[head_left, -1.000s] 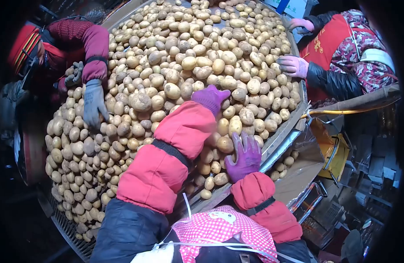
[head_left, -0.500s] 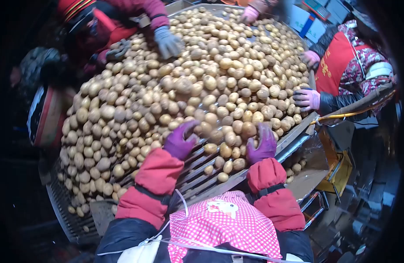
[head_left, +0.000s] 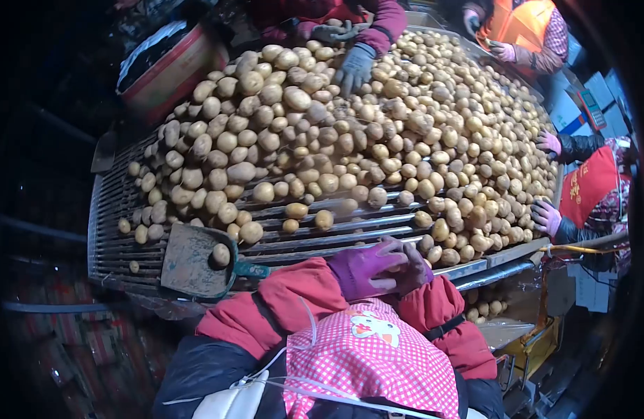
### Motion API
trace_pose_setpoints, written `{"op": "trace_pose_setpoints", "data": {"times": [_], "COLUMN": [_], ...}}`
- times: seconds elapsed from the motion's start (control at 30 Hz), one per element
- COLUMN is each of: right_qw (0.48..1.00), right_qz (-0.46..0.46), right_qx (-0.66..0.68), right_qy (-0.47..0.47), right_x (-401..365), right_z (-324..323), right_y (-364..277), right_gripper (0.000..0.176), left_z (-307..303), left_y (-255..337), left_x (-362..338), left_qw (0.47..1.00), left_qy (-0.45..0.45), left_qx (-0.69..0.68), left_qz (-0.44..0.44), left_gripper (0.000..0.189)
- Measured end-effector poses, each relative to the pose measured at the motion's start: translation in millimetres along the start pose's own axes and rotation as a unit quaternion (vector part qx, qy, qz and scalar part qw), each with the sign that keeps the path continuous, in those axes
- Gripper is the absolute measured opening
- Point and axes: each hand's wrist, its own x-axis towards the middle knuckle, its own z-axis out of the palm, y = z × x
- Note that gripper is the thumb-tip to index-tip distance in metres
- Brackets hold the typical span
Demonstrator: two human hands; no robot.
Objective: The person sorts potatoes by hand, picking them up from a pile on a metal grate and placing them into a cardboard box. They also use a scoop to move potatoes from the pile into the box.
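Observation:
Purple gloves cover both of my hands, which meet at the front edge of the slatted metal table [head_left: 280, 241]. My left hand [head_left: 367, 271] has its thumb and fingers curved and apart, and nothing shows between them. Against its fingertips is my right hand [head_left: 413, 271], partly covered, so its grip is unclear. Just beyond lie bare slats and the near side of a large heap of potatoes [head_left: 406, 167]. To the left of my hands, a dustpan-like scoop [head_left: 192, 262] with a green handle rests on the slats, one potato [head_left: 220, 254] in it.
Across the heap, a co-worker's gray-gloved hand [head_left: 355, 68] touches potatoes. Another person in an orange apron [head_left: 521, 31] stands at the back right. Two pink-gloved hands [head_left: 547, 216] of a co-worker rest at the right edge. A red box [head_left: 175, 73] stands at the back left.
My hands have drawn back from the potatoes and come together at the near edge. The view has swung left, bringing the scoop fully into sight. More bare slats show in front.

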Motion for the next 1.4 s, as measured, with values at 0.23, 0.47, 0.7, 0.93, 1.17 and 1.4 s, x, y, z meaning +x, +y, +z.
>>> {"op": "trace_pose_setpoints", "data": {"times": [0.23, 0.47, 0.7, 0.93, 1.17, 1.4], "right_qw": [0.968, 0.988, 0.992, 0.997, 0.998, 0.996], "right_qz": [0.032, -0.059, -0.042, -0.058, -0.037, 0.05], "right_qx": [0.03, 0.104, 0.111, 0.051, 0.026, 0.022], "right_qy": [0.248, 0.095, 0.041, 0.029, -0.032, 0.065], "right_x": [2.4, -12.7, -6.7, -6.4, 3.8, -3.0], "right_z": [-2.1, 2.8, -12.1, -8.3, -13.3, 15.0], "right_y": [15.7, 17.7, 23.1, 20.6, 21.6, 14.3], "right_gripper": [0.041, 0.051, 0.042, 0.033, 0.034, 0.055], "left_z": [-84.6, -65.2, -75.4, -71.4, -80.3, -58.8], "left_y": [-125.7, -97.0, -135.3, -160.1, -129.2, -129.1], "left_x": [-87.0, -70.6, -40.1, -15.5, -10.9, -39.4], "left_qw": [0.867, 0.918, 0.886, 0.866, 0.839, 0.946], "left_qy": [0.27, 0.036, 0.167, 0.084, -0.011, 0.198], "left_qx": [0.361, 0.155, 0.32, 0.358, 0.36, 0.194], "left_qz": [-0.21, -0.362, -0.292, -0.338, -0.409, -0.167], "left_gripper": [0.042, 0.048, 0.055, 0.053, 0.044, 0.021]}}
